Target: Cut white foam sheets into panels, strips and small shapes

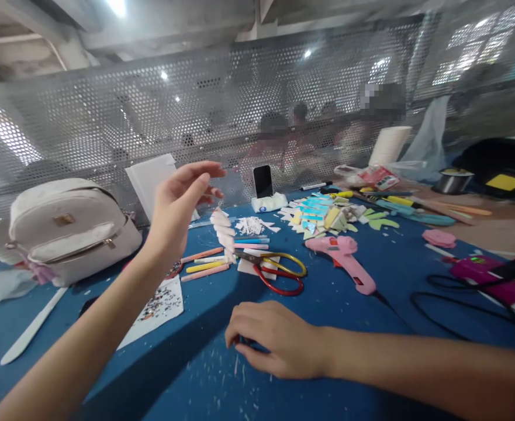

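Observation:
My left hand (pixel 187 196) is raised above the back of the table, fingers loosely bent and apart, with nothing visible in it. Just beneath its fingertips a pale pink twisted spiral piece (pixel 223 233) stands upright among markers (pixel 207 267). My right hand (pixel 279 339) rests low on the blue table, fingers curled and a gap between thumb and forefinger; I see nothing held there. Beyond it lie scissors (pixel 279 272) with yellow and red handles on white scraps. To their right is a pink hot glue gun (pixel 342 257).
A white backpack (pixel 71 228) stands at left, near a white plastic knife (pixel 33 327) and a sheet with small gems (pixel 163 304). Coloured foam scraps (pixel 327 213) and a propped phone (pixel 263 181) sit behind. Black cables (pixel 432 298) run at right. A perforated metal screen (pixel 152 117) closes the back.

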`<action>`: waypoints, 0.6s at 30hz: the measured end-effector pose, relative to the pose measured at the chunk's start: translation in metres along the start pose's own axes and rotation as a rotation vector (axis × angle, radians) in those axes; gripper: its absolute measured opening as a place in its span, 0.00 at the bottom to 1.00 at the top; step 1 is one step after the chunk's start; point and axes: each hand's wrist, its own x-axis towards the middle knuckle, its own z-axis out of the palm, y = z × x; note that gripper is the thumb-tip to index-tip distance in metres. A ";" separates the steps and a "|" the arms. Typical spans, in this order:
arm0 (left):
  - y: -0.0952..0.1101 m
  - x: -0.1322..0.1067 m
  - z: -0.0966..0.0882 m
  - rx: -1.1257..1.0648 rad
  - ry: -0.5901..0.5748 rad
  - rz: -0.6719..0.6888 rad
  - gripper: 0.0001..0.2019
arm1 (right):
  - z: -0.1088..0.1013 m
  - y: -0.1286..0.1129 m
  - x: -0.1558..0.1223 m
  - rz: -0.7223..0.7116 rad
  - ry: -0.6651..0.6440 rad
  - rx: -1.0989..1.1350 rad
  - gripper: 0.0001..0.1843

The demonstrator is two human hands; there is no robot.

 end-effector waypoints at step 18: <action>-0.055 0.060 0.050 0.109 -0.085 -0.052 0.11 | 0.005 0.007 -0.004 -0.088 -0.021 -0.058 0.10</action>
